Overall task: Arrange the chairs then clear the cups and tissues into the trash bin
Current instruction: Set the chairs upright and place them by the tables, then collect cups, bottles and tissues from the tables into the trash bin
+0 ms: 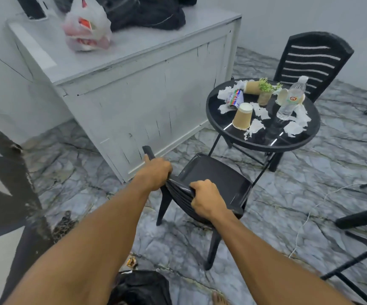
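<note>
At six o'clock, closest to us, a black bag [141,287] lay on the floor; we judged it may be the trash bin's liner, but we could not tell for sure. Just above it, near the centre, both our hands were on the backrest of the near chair [213,179]. Our left hand [156,172] was closed around the top edge of the backrest at its left end, and our right hand [206,200] was clamped on the same edge further right. The chair stood on its legs, its seat facing the table at about one o'clock, and its front edge was near the table's legs but not under the top.

We judged that we were in the first step, arranging the chairs; the clearing was not yet begun. The next move called for pushing this chair forward toward the table, keeping both hands tight so that it goes straight and does not knock the table's legs.

Further, at one o'clock, the round black table [305,137] carried the paper cups: one upside down [242,116], one lying on its side [251,87], and one behind the water bottle [291,100]. Torn tissues [255,126] lay scattered among them. Behind the table stood the far chair [310,60], already close to it.
</note>
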The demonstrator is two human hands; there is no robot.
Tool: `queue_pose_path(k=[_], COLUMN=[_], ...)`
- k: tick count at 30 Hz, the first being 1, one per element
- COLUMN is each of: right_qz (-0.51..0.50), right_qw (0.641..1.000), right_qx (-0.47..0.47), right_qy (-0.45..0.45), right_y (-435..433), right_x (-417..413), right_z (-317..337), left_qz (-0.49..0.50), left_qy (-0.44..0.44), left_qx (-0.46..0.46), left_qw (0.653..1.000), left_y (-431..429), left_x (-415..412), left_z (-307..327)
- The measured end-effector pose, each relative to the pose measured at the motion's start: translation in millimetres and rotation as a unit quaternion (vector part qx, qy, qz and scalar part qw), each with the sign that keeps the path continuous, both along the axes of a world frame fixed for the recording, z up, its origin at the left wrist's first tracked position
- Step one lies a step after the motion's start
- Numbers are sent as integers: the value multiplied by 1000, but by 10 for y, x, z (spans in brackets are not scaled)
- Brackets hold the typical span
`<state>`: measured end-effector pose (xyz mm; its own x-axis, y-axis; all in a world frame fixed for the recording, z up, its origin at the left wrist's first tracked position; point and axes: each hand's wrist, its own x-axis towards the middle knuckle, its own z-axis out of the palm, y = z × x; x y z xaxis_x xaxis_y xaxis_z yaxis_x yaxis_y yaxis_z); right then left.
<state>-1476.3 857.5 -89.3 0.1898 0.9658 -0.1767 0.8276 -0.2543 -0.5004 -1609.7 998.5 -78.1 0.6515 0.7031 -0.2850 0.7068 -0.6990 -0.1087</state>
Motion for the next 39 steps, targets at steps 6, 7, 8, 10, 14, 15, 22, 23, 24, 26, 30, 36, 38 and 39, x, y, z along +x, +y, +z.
queue_pose_path(k=[6,7,8,10,14,15,22,23,24,26,30,36,38,39], right_qz=[-4,0,1,8,5,-7,-181,-194,-206,-219,-246,-241,-233,-230], right_qw=[1000,1000,1000,996,981,983,976,974,972,969,964,967,969,969], right_qx=[11,8,-2,-25,-76,-71,-31,-27,-21,-8,28,44,44,43], right_qy=[3,11,26,81,180,172,117,116,114,110,98,75,76,80], right_y=[99,104,102,93,-61,-133,-713,-789,-856,-938,-961,-715,-571,-486], right_x=[-148,-140,-119,-66,331,492,1886,2048,2229,2512,3229,4202,4429,4525], right_z=[-37,-35,-26,-3,171,232,642,714,773,864,934,880,842,825], left_qz=[17,16,18,31,38,35,-16,-14,-10,-1,-13,23,37,44], left_qy=[-18,6,26,91,91,51,-109,-157,-202,-263,-292,-285,-294,-300], left_qx=[56,53,39,-31,-217,-265,-178,-157,-147,-147,-153,-169,-175,-176], left_qw=[998,998,999,995,971,962,978,975,968,954,944,943,939,937], left_y=[38,-1,-27,-65,-122,-172,-516,-561,-607,-709,-755,-684,-625,-579], left_x=[-148,-139,-106,7,413,545,1759,1942,2153,2491,3240,4012,4202,4294], left_z=[-73,-57,-16,167,572,647,794,812,847,922,909,740,705,696])
